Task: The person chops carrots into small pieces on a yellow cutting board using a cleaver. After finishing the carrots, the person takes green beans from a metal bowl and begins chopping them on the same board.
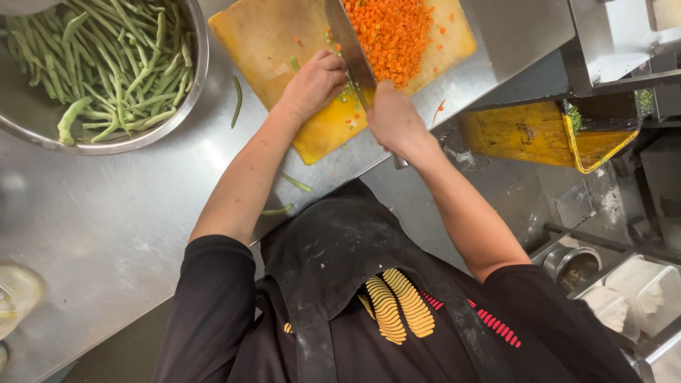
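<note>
A yellow cutting board (269, 35) lies on the steel counter (106, 220). My right hand (394, 120) grips the handle of a broad cleaver (349, 42), its blade standing on the board beside a heap of diced carrot (394, 32). My left hand (316, 81) is curled with its fingers down on a few green bean bits (347, 92) right next to the blade. What lies under the fingers is mostly hidden.
A large steel bowl (195, 71) of whole green beans stands at the upper left. Stray beans (236, 103) lie on the counter. A yellow bin (525, 135) sits below the counter edge at right, with white tubs (649, 287) and a steel cup (571, 266) lower down.
</note>
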